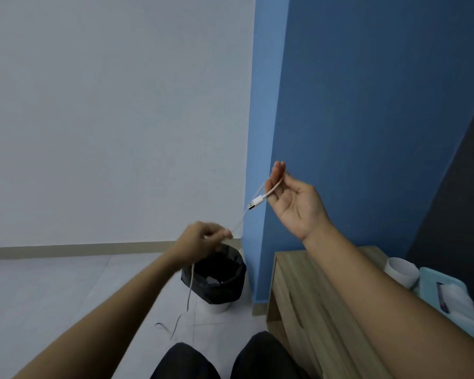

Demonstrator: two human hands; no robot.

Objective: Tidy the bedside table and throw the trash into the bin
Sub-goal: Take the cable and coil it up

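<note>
Nearest the camera, two dark-trousered knees [225, 359] are being shown at the bottom edge, with both bare forearms being extended forward above them.

A white charging cable [241, 220] is being held taut between the two hands. By the left hand [203, 239], the cable is being pinched in closed fingers [225, 233]; below those fingers the loose remainder is being left to hang down to the tiled floor [66, 291], where its tail is lying curled. By the right hand [293, 203], raised palm-up and higher than the left, the cable is being gripped between thumb and fingertips [278, 170], just behind the USB plug [255, 202]. The plug is being held pointing down and to the left of those fingertips.

Directly below and just beyond the left fingers, a white bin [219, 277] lined with a black bag is being shown standing on the floor; pale scraps are visible inside it.

Below the right forearm, a wooden bench [298, 291] is being shown against the blue wall [367, 105]. On its far right part, well to the right of and below the right fingers, a white cup [400, 270] is standing beside a teal tissue box [446, 294] with white tissue showing at its opening. The two are close together; contact between them cannot be determined.

Beyond the left hand, a pale wall [107, 105] with a skirting board [66, 248] is being shown meeting the floor.
</note>
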